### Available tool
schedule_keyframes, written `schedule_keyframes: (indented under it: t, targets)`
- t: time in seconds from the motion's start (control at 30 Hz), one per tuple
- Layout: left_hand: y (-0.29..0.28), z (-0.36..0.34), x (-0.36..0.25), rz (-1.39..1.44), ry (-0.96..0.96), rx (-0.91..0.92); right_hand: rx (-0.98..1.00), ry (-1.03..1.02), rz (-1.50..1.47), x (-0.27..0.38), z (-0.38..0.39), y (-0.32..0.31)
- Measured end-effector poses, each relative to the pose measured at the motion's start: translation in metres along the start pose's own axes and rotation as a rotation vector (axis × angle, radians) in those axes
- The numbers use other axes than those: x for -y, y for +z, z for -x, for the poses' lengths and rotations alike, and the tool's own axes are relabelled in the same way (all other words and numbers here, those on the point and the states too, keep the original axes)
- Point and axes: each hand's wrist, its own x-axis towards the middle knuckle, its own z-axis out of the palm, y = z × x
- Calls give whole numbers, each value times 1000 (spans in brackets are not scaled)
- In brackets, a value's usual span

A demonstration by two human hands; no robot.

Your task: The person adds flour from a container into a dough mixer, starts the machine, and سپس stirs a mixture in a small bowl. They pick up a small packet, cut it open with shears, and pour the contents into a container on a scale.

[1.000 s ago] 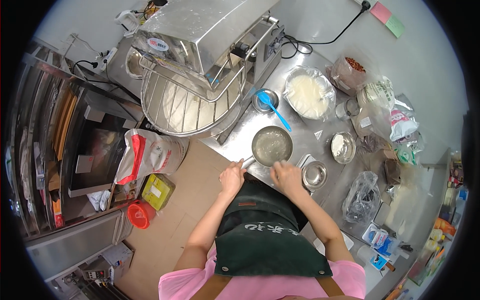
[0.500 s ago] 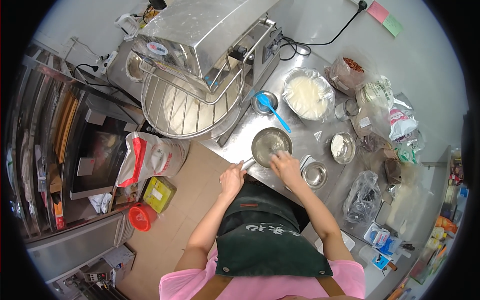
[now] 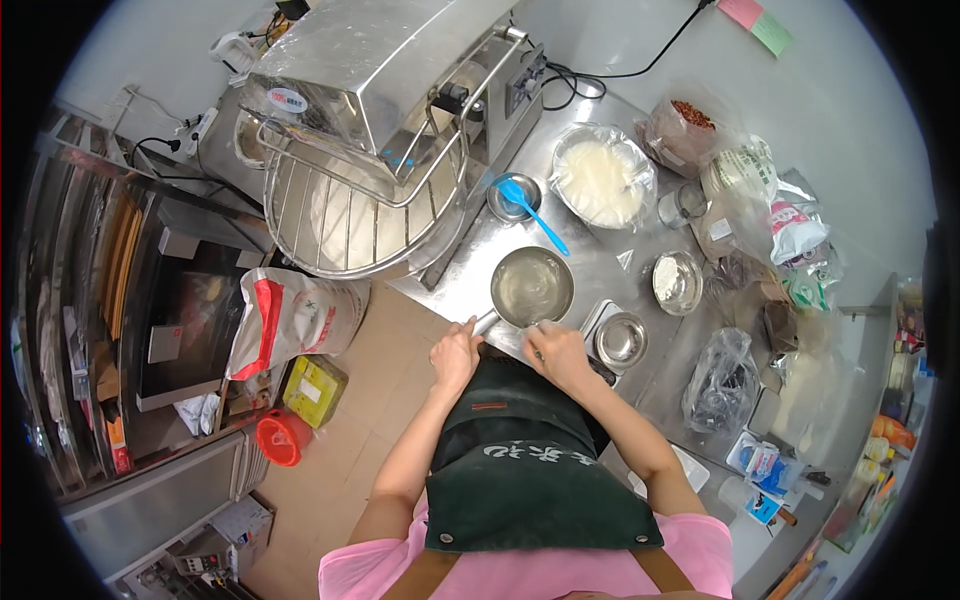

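Observation:
A metal saucepan (image 3: 533,285) with cloudy, pale liquid inside stands at the counter's near edge. My left hand (image 3: 456,355) is closed around its handle (image 3: 484,323), on the near left side. At the pan's near right rim is my right hand (image 3: 556,352), fingers curled in; what they hold, if anything, I cannot make out. Right of that hand, a small metal bowl (image 3: 621,341) rests on a white kitchen scale (image 3: 597,318). Behind the pan, a blue spatula (image 3: 541,225) leans out of another small metal bowl (image 3: 511,203).
A large dough mixer (image 3: 365,200) with a wire guard stands at the left. A plastic-lined bowl of white paste (image 3: 603,177) and a metal bowl of white powder (image 3: 677,282) lie to the right, before several bags (image 3: 738,222). A flour sack (image 3: 305,320) stands left, below counter height.
My right hand has drawn back from over the saucepan to its near rim. My left hand keeps its hold on the handle. The whole view has shifted slightly.

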Motion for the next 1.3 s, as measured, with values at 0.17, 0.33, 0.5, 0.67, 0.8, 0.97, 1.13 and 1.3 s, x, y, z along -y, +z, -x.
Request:
schedule_keyframes:
  t: [0.17, 0.33, 0.5, 0.67, 0.8, 0.97, 1.13, 1.3]
  targets:
    - [-1, -2, 1, 1, 14, -6, -259, 42, -37, -21, -17, 1]
    - [-5, 1, -2, 4, -13, 18, -199, 264, -378, -23, 3, 0]
    - [-5, -1, -3, 11, 0, 16, -231, 531, -583, -46, 14, 9]
    - [-5, 0, -1, 10, -6, 15, -387, 621, -643, -49, 8, 7]
    - [-5, -1, -1, 8, 4, 14, -164, 494, -573, -34, 14, -2]
    - [-6, -2, -2, 13, 9, 12, -406, 624, -659, -53, 12, 6]
    - [-4, -1, 0, 28, 9, -5, -280, 547, -611, -48, 7, -5]
    - [-3, -1, -1, 27, 11, 7, -238, 255, -478, -30, 12, -3]
